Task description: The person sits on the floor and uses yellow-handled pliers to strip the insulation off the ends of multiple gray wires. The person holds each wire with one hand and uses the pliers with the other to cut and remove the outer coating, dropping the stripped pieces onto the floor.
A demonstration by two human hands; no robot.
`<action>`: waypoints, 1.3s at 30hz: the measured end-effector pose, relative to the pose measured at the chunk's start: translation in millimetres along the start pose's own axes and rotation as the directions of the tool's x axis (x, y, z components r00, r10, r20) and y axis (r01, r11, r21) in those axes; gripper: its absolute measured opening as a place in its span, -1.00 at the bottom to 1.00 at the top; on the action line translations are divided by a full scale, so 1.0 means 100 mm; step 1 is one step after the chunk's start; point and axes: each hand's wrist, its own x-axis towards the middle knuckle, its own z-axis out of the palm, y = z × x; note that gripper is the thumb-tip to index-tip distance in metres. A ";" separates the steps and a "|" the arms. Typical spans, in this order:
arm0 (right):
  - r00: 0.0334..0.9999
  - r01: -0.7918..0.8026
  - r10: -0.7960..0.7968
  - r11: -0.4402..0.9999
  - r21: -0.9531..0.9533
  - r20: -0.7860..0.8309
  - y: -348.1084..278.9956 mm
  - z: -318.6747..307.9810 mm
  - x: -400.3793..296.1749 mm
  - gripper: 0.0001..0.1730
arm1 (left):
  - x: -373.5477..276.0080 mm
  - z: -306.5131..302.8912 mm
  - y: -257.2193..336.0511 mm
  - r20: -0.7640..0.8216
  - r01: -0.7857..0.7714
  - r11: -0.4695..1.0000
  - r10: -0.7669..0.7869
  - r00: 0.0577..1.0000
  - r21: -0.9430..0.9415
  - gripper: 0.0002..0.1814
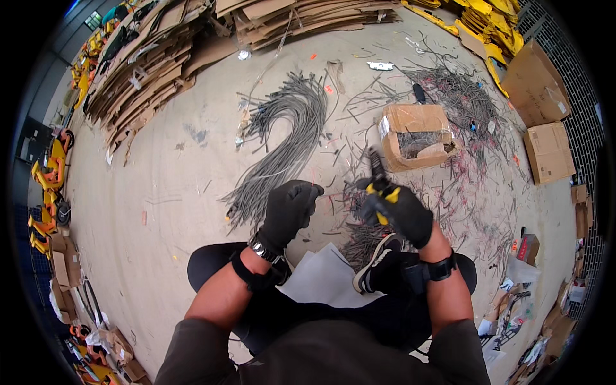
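Observation:
My left hand, in a black glove, is curled near the lower end of a long bundle of grey cables on the floor. A thin reddish strand rises by its fingertips; whether the fingers pinch it is unclear. My right hand, also gloved, is closed around a hand tool with yellow and black handles, slightly blurred, its dark end pointing up and away. Beyond the tool stands an open cardboard box with grey cable pieces inside. Short cable offcuts lie below my right hand, beside my shoe.
Stacked flattened cardboard stands at the upper left. A heap of grey and reddish wire scraps spreads right of the open box. Cardboard boxes and yellow panels line the right side. A white sheet lies between my legs.

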 end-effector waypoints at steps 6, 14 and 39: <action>1.000 -0.023 0.017 0.782 -0.623 -0.016 0.28 0.16 0.18 -0.40 | -0.06 0.02 -0.02 0.023 -0.081 0.995 0.082 0.996 -0.064 -0.77; 0.978 0.187 -0.197 0.720 -0.669 0.061 0.44 0.20 0.20 -0.33 | -0.06 0.06 -0.15 0.131 -0.067 0.997 0.072 0.989 -0.039 -0.79; 0.761 0.289 -0.637 0.159 -0.944 0.126 0.34 0.29 0.18 -0.33 | -0.15 0.10 -0.14 0.248 -0.095 0.994 0.108 0.963 -0.062 -0.82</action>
